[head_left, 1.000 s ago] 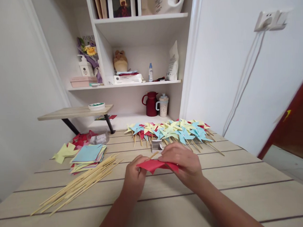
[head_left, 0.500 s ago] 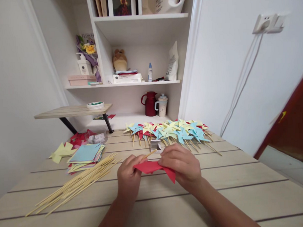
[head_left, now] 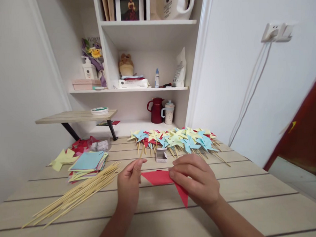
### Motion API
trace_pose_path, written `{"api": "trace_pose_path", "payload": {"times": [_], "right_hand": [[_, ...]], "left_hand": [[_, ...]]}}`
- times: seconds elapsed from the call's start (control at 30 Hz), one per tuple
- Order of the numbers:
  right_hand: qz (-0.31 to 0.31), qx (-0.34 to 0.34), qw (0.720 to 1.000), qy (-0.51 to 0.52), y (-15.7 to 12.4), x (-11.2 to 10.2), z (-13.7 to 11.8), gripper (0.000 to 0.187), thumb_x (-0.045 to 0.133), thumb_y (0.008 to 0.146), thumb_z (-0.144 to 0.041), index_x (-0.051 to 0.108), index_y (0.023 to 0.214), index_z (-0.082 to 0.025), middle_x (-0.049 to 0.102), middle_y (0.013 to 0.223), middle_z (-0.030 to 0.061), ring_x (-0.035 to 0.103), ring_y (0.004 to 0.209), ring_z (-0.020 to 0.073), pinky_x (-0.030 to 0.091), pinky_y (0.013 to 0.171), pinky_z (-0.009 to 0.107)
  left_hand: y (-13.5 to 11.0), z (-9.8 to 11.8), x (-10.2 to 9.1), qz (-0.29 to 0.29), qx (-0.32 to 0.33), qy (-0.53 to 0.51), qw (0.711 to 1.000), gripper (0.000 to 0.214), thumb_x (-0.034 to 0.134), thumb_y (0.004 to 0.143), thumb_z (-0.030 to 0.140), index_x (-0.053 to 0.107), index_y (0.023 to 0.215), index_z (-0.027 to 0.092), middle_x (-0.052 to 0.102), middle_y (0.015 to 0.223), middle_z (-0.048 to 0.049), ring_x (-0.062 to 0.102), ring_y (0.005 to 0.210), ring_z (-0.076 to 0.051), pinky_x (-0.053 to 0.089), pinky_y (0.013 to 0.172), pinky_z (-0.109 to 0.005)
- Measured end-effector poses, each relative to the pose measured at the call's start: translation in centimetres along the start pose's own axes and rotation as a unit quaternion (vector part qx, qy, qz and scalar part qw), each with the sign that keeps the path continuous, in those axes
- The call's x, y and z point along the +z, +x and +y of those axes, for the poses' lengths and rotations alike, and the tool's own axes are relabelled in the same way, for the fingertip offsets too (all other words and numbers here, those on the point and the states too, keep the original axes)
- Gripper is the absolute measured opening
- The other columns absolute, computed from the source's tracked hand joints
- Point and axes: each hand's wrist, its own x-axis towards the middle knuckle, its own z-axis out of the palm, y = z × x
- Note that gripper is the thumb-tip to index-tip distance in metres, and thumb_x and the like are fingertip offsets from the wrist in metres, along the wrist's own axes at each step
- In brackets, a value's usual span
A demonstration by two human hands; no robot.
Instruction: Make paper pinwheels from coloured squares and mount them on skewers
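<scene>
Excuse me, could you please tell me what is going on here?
The person's right hand holds a piece of folded red paper, while the left hand grips a thin stick. Pinwheels lie toward the back of the table, behind a small open box. A stack of coloured paper and loose sticks lie to the left.

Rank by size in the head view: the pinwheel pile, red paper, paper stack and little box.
1. Pinwheel pile
2. Paper stack and red paper: unsure, right hand hides part of the latter
3. Little box
</scene>
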Motion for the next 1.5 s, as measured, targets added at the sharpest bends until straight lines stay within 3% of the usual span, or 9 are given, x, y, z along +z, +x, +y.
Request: {"api": "trace_pose_path", "payload": {"times": [0.4, 0.5, 0.57, 0.67, 0.73, 0.83, 0.97, 1.3, 1.5], "right_hand": [[0.008, 0.038, 0.998, 0.043, 1.1, 0.0, -2.0, 0.023, 0.07, 0.082, -0.011, 0.071, 0.097, -0.029, 0.073, 0.069, -0.0003, 0.068, 0.068, 0.0195, 0.056, 0.063, 0.036], [0.018, 0.139, 0.979, 0.151, 0.1, 1.1, -1.4, 0.013, 0.063, 0.09, -0.019, 0.073, 0.091, -0.028, 0.073, 0.072, 0.0019, 0.068, 0.075, 0.0213, 0.055, 0.068, 0.038], [0.026, 0.336, 0.915, 0.224, -0.9, 2.4, -0.8, 0.011, 0.064, 0.089, -0.025, 0.072, 0.081, -0.024, 0.072, 0.075, 0.003, 0.066, 0.072, 0.0193, 0.054, 0.065, 0.034], [-0.002, 0.563, 0.749, 0.349, -2.1, 4.4, -0.1, 0.018, 0.074, 0.08, -0.036, 0.068, 0.08, -0.019, 0.071, 0.072, 0.0024, 0.063, 0.062, 0.0163, 0.051, 0.058, 0.029], [-0.012, 0.632, 0.655, 0.415, -2.6, 5.3, 0.0, 0.028, 0.08, 0.073, -0.041, 0.068, 0.08, -0.017, 0.072, 0.072, 0.0035, 0.062, 0.062, 0.016, 0.05, 0.06, 0.028], [-0.009, 0.674, 0.587, 0.448, -2.8, 6.0, -0.1, 0.034, 0.085, 0.065, -0.043, 0.067, 0.077, -0.016, 0.072, 0.072, 0.0023, 0.06, 0.062, 0.0142, 0.048, 0.063, 0.027], [-0.009, 0.681, 0.586, 0.439, -3.1, 6.2, 0.0, 0.036, 0.086, 0.062, -0.045, 0.067, 0.074, -0.017, 0.069, 0.068, 0.0, 0.057, 0.062, 0.013, 0.045, 0.064, 0.027], [-0.093, 0.586, 0.707, 0.385, -4.1, 6.6, -0.2, 0.027, 0.073, 0.078, -0.042, 0.067, 0.075, -0.017, 0.062, 0.069, -0.0008, 0.051, 0.063, 0.0134, 0.039, 0.062, 0.027], [-0.113, 0.593, 0.678, 0.419, -4.0, 6.5, -0.5, 0.029, 0.069, 0.082, -0.047, 0.066, 0.08, -0.017, 0.062, 0.073, -0.0009, 0.05, 0.064, 0.0132, 0.039, 0.064, 0.027]], "left_hand": [[-1.1, 0.3, 0.7, -0.141, -0.151, -0.173, 0.963, 0.042, 0.072, 0.076, 0.056, 0.07, 0.089, 0.016, 0.029, 0.05, 0.0093, 0.026, 0.046, -0.006, 0.025, 0.046, -0.019], [-1.8, 0.6, 0.5, -0.139, -0.165, -0.201, 0.956, 0.04, 0.071, 0.078, 0.054, 0.069, 0.089, 0.016, 0.027, 0.049, 0.0104, 0.022, 0.043, -0.005, 0.025, 0.045, -0.019], [-2.4, 0.7, 0.1, -0.135, -0.18, -0.218, 0.95, 0.038, 0.071, 0.079, 0.052, 0.069, 0.09, 0.016, 0.023, 0.048, 0.0119, 0.015, 0.042, -0.004, 0.025, 0.044, -0.019], [-3.1, 0.3, -0.7, -0.134, -0.224, -0.231, 0.937, 0.034, 0.071, 0.081, 0.048, 0.066, 0.088, 0.015, 0.022, 0.05, 0.0127, 0.008, 0.042, -0.003, 0.02, 0.042, -0.018], [-3.3, -0.2, -1.3, -0.131, -0.27, -0.228, 0.926, 0.034, 0.074, 0.079, 0.046, 0.062, 0.081, 0.015, 0.024, 0.051, 0.0126, 0.008, 0.042, -0.002, 0.019, 0.042, -0.018], [-3.2, -0.9, -1.8, -0.106, -0.305, -0.223, 0.92, 0.037, 0.078, 0.075, 0.044, 0.054, 0.073, 0.016, 0.027, 0.051, 0.0124, 0.009, 0.041, -0.001, 0.017, 0.041, -0.018], [-2.9, -1.2, -1.8, -0.078, -0.29, -0.217, 0.929, 0.041, 0.077, 0.074, 0.049, 0.06, 0.088, 0.015, 0.026, 0.049, 0.0135, 0.011, 0.039, -0.001, 0.017, 0.04, -0.017], [-3.1, -0.7, -1.2, -0.112, -0.258, -0.12, 0.952, 0.047, 0.082, 0.066, 0.052, 0.054, 0.084, 0.018, 0.031, 0.051, 0.0127, 0.015, 0.041, 0.0, 0.011, 0.04, -0.016], [-2.8, -0.9, -1.1, -0.083, -0.259, -0.118, 0.955, 0.046, 0.084, 0.062, 0.047, 0.05, 0.071, 0.018, 0.029, 0.048, 0.013, 0.014, 0.04, 0.0, 0.009, 0.039, -0.017]]}}
